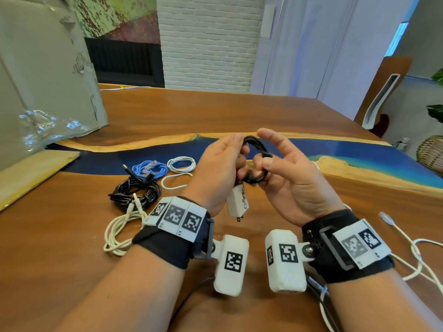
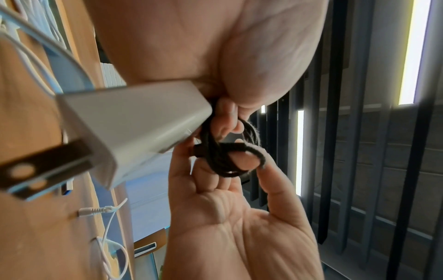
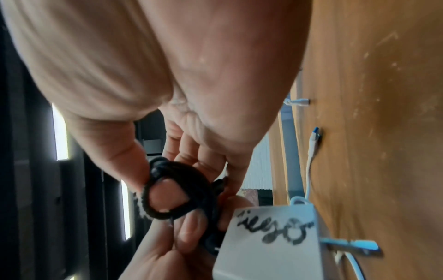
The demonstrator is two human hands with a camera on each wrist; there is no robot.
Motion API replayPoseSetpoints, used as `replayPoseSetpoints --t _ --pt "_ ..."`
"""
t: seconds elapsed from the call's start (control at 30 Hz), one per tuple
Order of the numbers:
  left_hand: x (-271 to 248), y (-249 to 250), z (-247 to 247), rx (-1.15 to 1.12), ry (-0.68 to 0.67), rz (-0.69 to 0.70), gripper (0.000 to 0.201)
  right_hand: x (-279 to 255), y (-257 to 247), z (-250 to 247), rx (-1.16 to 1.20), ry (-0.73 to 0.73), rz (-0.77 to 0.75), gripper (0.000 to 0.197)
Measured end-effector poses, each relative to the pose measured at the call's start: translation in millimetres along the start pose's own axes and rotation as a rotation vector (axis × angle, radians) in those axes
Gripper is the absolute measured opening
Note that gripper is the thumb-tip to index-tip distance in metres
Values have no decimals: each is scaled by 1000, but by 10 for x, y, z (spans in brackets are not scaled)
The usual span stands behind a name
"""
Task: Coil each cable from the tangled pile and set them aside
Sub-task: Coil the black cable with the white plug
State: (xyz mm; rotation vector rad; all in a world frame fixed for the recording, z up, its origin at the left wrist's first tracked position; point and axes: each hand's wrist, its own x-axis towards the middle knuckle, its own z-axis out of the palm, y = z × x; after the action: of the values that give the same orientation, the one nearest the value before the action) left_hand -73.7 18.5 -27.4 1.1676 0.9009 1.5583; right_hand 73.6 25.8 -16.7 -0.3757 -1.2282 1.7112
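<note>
Above the table both hands hold a small coil of black braided cable (image 1: 259, 149). My left hand (image 1: 223, 161) grips one side of the coil (image 2: 223, 157), fingers curled round the strands. My right hand (image 1: 285, 168) pinches the other side (image 3: 191, 181) with curled middle fingers, its index finger and thumb raised. A white plug adapter (image 1: 236, 202) with black scribble hangs from the coil below my left palm (image 2: 134, 128) (image 3: 268, 246). On the table to the left lie a blue coil (image 1: 149, 168), a white coil (image 1: 181, 164), a black coil (image 1: 135, 192) and a cream cable (image 1: 119, 231).
Loose white cables (image 1: 414, 250) trail over the wooden table (image 1: 239, 111) at the right. A large cardboard box (image 1: 43, 68) with crumpled clear plastic (image 1: 40, 128) and a flat padded envelope (image 1: 31, 173) stand at the left. A chair (image 1: 381, 97) is at the far right corner.
</note>
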Motion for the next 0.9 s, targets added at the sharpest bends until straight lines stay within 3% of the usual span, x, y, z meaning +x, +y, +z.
replayPoseSetpoints --t 0.13,0.3,0.43,0.7,0.8,0.9 --pt "-22 8 24 22 -7 16 35 0 -30 4 -169 11 -43 83" --pt "-11 1 32 70 10 89 35 76 64 -9 -416 240 -114 50" --pt "-18 -17 34 172 -1 171 35 110 72 -96 -529 402 -83 30" --pt "-21 -18 16 246 -4 227 33 82 27 -106 -275 464 -23 22" --pt "5 -66 6 275 40 208 31 97 1 -87 -58 458 -14 26" --pt "19 -87 -8 303 79 161 33 101 17 -59 1 459 0 29"
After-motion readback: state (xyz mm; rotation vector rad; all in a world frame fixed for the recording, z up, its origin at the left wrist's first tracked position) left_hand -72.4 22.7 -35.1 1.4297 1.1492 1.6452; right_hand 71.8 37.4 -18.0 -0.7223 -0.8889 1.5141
